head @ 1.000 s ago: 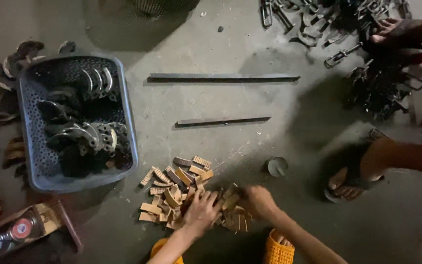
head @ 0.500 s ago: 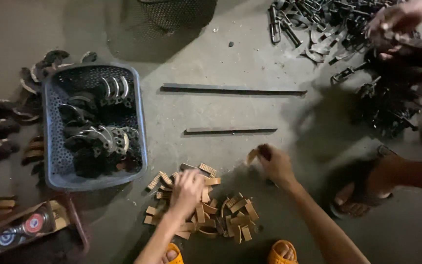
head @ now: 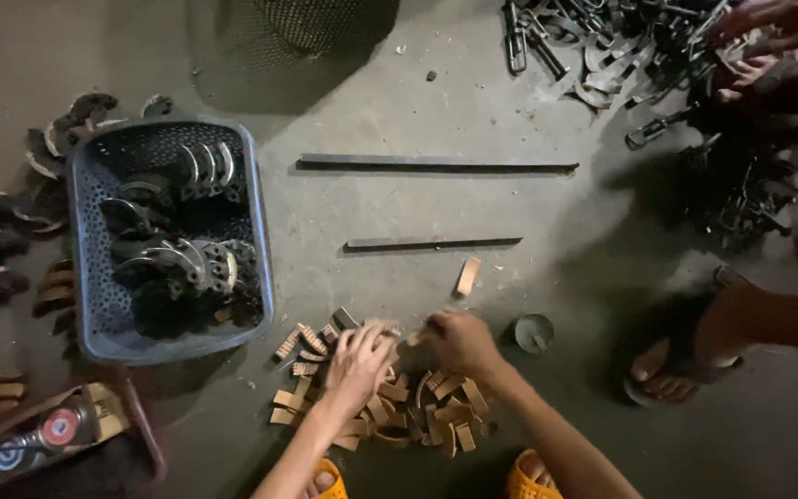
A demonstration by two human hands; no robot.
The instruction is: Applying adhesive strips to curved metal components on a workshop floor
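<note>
**Most of the tan pieces were still heaped on the floor**

Two hands of ours were down in the pile of small tan curved pieces [head: 376,397] that lay on the concrete floor [head: 473,102] just in front of our orange sandals [head: 533,480]. Our left hand [head: 357,365] rested on the top of the heap with its fingers spread over several pieces, touching them rather than lifting any. Our right hand [head: 459,342] sat at the pile's upper right edge, its fingers curled together; we could not tell whether they pinched a piece. One lone tan piece [head: 467,275] lay apart from the heap, just below the shorter metal bar [head: 431,244], with the longer bar [head: 436,165] farther up.

Judging by how things lay, we reckoned the sorting was barely begun: one piece stood out, the rest remained jumbled. The blue plastic basket [head: 173,337] to our left held curved dark metal parts [head: 182,263], with more of them strewn on the floor beside it. A small round tin [head: 534,333] stood near our right hand. Across from us another person's hands [head: 768,28] worked over a heap of metal fittings [head: 639,46], their sandalled foot [head: 671,374] near the tin.
</note>
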